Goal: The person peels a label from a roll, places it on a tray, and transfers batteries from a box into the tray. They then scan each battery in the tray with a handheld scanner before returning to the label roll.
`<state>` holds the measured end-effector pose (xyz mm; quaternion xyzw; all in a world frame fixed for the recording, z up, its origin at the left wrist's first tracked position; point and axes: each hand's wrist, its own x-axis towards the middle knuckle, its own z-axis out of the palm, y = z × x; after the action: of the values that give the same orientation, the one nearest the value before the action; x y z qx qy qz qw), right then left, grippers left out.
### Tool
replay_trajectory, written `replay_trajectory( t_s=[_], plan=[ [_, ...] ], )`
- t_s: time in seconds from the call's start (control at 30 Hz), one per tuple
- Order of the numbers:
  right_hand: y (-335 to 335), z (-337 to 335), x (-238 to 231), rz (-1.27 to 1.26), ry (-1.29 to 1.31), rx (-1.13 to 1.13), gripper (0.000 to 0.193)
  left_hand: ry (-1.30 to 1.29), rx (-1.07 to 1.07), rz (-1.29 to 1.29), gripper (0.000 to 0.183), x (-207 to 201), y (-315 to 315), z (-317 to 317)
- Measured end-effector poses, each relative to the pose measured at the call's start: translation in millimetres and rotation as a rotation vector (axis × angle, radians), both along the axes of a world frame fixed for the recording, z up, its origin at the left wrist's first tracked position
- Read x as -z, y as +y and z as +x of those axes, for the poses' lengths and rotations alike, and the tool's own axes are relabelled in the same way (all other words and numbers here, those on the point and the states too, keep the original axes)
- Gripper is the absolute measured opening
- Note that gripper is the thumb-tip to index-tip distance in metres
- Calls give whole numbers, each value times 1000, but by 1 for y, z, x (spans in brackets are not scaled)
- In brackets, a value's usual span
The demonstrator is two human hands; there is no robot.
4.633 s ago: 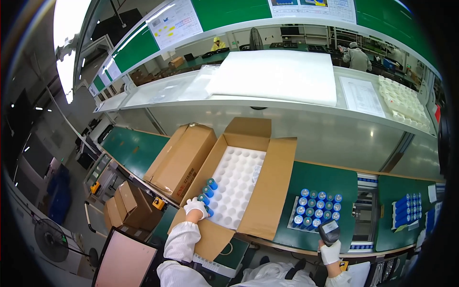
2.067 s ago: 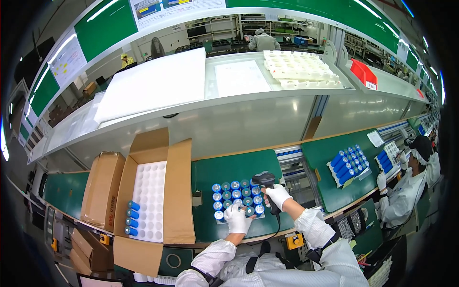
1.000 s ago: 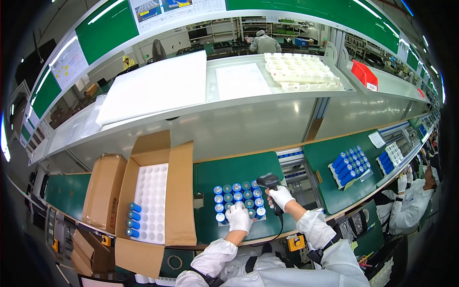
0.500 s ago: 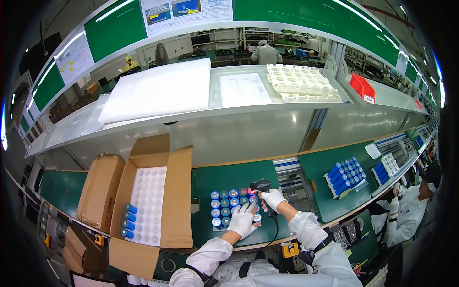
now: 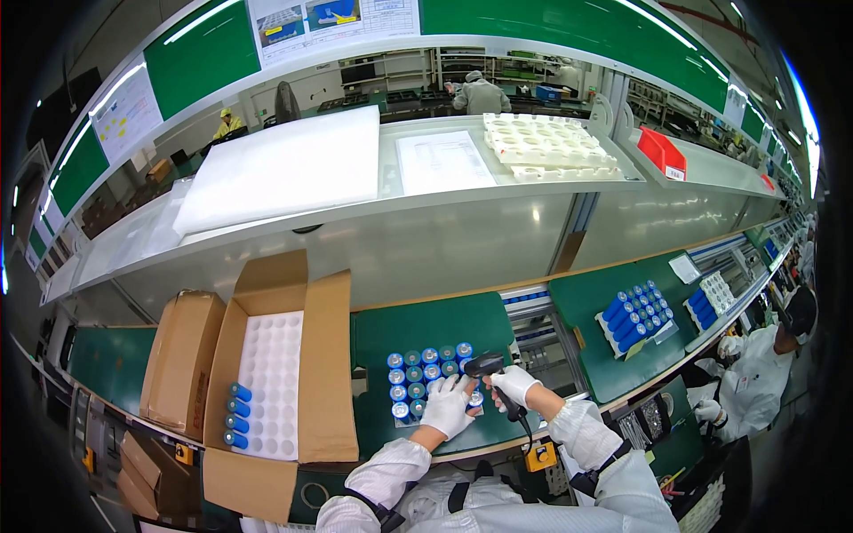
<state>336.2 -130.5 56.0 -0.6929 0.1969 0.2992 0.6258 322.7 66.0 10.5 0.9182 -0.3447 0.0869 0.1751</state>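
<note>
A block of blue cylindrical battery cells (image 5: 430, 355) stands upright in rows on the green work mat (image 5: 480, 313). My left hand (image 5: 447, 409), in a white glove, rests with its fingers spread over the near right cells of the block and hides some of them. In my gloved right hand (image 5: 515, 385) is a black handheld barcode scanner (image 5: 485, 364). The scanner's head is just above the right side of the block, close to my left fingertips. Its cord (image 5: 530, 433) hangs down toward the table's front edge.
An open cardboard box (image 5: 329, 373) with a white foam tray (image 5: 274, 364) and several blue cells stands at left, beside a closed box (image 5: 182, 360). More cells (image 5: 635, 315) stand on the right mat. A co-worker (image 5: 755, 382) sits at far right. A shelf (image 5: 391, 191) runs above.
The scanner has moved down and toward the near side of the block, with its head lower over the cells. A reddish glow on the far right cells is gone. The view has shifted slightly.
</note>
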Motion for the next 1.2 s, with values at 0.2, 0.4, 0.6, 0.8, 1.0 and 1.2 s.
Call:
replay_trajectory(
  t_s=[0.2, 0.4, 0.6, 0.8, 1.0, 1.2],
  plan=[
    [-7, -13, -5, 19, 17, 20, 26, 64, -36, -66, 52, 7, 2, 19],
    [-13, -19, 8, 57, 49, 31, 26, 247, -201, -290, 45, 36, 1, 40],
    [-13, -49, -6, 21, 54, -52, 26, 176, -230, -427, 46, 29, 15, 39],
    [-6, -61, -4, -88, 39, -137, 27, 53, -353, -416, 44, 17, 68, 21],
    [25, -18, -25, 38, -99, 24, 23, 71, -111, -28, 42, 2, 78, 3],
    [69, 43, -12, 55, -147, 15, 24, 113, -140, 0, 40, 0, 72, 2]
  ],
)
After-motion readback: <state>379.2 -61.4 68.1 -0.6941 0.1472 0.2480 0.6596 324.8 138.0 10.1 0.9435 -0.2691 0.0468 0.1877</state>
